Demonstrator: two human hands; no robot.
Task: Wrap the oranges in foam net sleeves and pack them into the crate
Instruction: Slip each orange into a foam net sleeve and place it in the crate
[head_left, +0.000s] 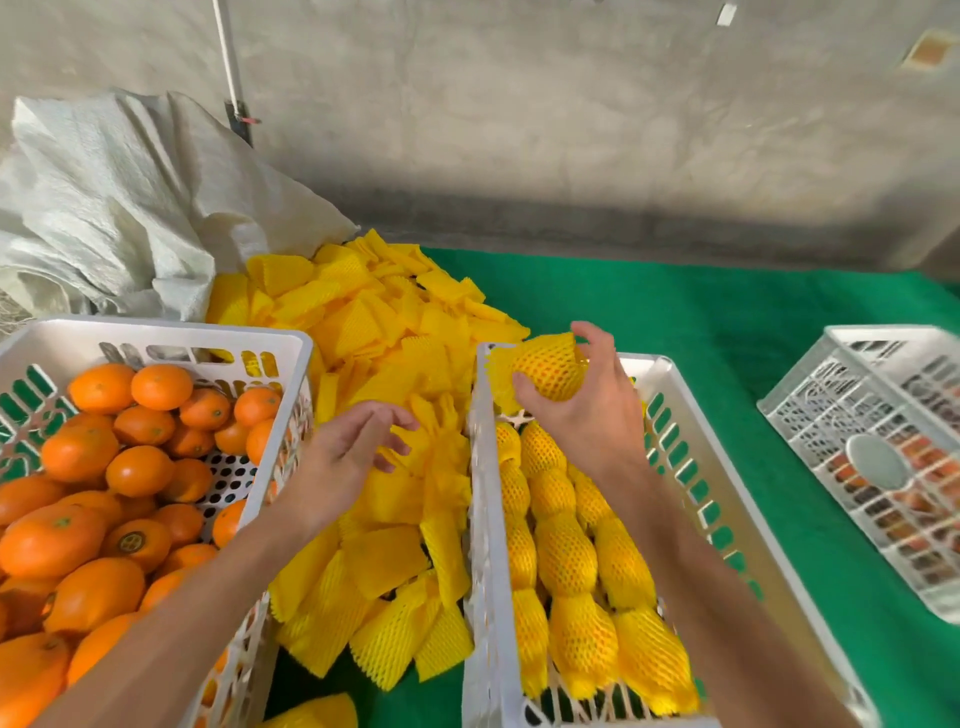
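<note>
Right hand is gripping a sleeved orange above the crate.
Left fingers are hanging loose; sleeve is risking slipping off.

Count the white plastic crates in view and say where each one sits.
3. The crate of bare oranges is at left, the crate of sleeved oranges is centre-right under the right hand, and an upturned crate is at far right. Others may lie outside the frame.

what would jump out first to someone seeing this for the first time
The bright yellow heap of foam net sleeves in the middle, between two white crates. The left crate brims with bare oranges; the right crate holds sleeved ones in rows. Above its far end the right hand grips a sleeved orange.
</note>
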